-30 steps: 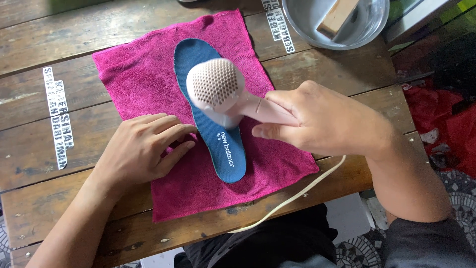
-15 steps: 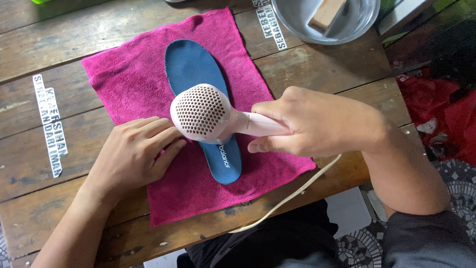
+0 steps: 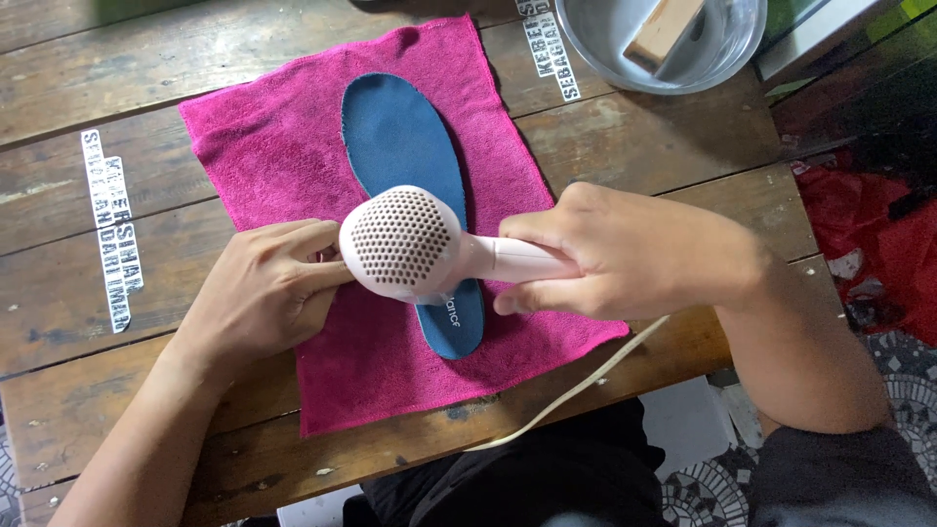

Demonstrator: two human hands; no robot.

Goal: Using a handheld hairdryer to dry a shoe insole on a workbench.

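A blue shoe insole [image 3: 402,146] lies lengthwise on a pink towel [image 3: 273,146] spread over a wooden table [image 3: 644,146]. My right hand [image 3: 634,256] grips the handle of a pale pink hair dryer [image 3: 405,244], whose perforated round back faces up over the insole's near half. My left hand [image 3: 262,288] rests flat on the towel just left of the insole, fingertips touching the dryer's head. The dryer's cream cord [image 3: 576,385] trails off the table's near edge.
A metal bowl [image 3: 727,44] holding a tan block [image 3: 664,29] sits at the far right of the table. White lettered stickers [image 3: 105,224] are stuck on the wood. Red cloth [image 3: 878,244] lies on the patterned floor to the right.
The hair dryer has moved from the insole's middle towards its near end and to the left. My left hand stayed on the towel, now touching the dryer's head.
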